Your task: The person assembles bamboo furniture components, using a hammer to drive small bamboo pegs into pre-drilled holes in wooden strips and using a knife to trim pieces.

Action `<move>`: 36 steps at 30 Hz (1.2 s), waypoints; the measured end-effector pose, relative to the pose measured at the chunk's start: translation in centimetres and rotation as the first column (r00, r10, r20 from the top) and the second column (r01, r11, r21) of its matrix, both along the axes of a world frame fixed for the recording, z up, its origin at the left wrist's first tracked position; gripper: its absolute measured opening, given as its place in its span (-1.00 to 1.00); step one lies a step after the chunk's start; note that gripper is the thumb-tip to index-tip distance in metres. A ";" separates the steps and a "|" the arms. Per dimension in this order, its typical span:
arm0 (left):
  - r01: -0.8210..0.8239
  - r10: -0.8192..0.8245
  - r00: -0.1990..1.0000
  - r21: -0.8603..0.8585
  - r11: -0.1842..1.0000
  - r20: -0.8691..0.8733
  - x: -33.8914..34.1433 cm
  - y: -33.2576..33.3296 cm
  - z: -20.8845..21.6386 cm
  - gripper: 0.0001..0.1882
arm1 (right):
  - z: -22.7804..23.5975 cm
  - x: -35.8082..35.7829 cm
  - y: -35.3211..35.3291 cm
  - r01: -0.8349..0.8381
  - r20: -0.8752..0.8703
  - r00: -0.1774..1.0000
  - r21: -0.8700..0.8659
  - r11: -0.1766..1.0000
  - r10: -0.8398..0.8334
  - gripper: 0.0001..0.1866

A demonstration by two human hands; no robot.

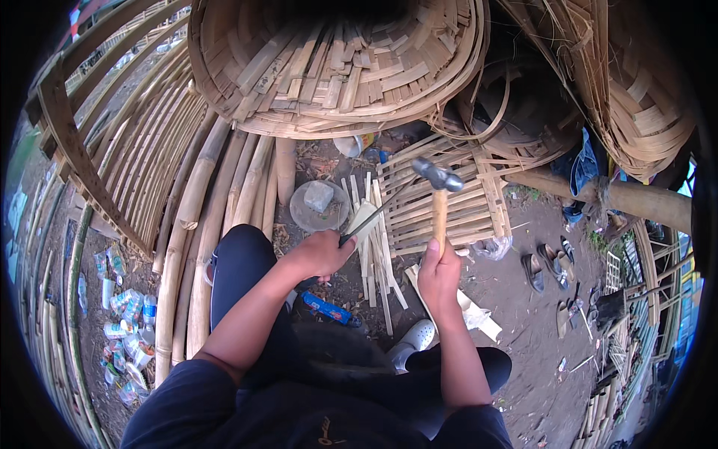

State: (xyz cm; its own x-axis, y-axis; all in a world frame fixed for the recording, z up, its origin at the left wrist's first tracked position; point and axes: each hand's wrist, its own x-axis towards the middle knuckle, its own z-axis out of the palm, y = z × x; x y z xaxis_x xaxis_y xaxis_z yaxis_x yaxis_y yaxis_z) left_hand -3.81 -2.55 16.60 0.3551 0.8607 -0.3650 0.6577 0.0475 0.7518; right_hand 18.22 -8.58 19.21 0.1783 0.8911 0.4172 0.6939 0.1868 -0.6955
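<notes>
My right hand (440, 277) is closed round the wooden handle of a hammer (439, 202), held upright with its metal head at the top. My left hand (323, 256) grips a knife (368, 220) whose narrow dark blade slants up and away to the right, toward the hammer head. Just behind the blade is a pale, wide bamboo piece (364, 227); I cannot tell whether the blade touches it. Several split bamboo strips (380, 269) lie on the ground between my hands. Hammer and knife are apart.
A round basin (299, 217) holding a grey stone (319, 196) stands ahead, beside a slatted bamboo panel (441, 233). Large woven baskets (359, 82) hang overhead. Bamboo poles (196, 183) and plastic bottles (129, 305) are at left; sandals (553, 262) at right. A blue packet (329, 308) lies near my knee.
</notes>
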 end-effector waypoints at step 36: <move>-0.124 0.124 0.992 0.010 0.992 0.025 -2.5 0.8 0.2 -0.39 | -0.4 1.0 -0.9 0.111 0.122 0.988 -0.162 0.980 -0.092 -0.51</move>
State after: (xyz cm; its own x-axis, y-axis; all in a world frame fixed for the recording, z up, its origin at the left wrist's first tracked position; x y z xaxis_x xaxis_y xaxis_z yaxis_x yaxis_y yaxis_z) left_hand -6.31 -1.76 16.79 0.2543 0.9027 -0.3471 0.6285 0.1185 0.7687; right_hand 19.17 -9.46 18.81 0.2319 0.9299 0.2855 0.7791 -0.0018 -0.6269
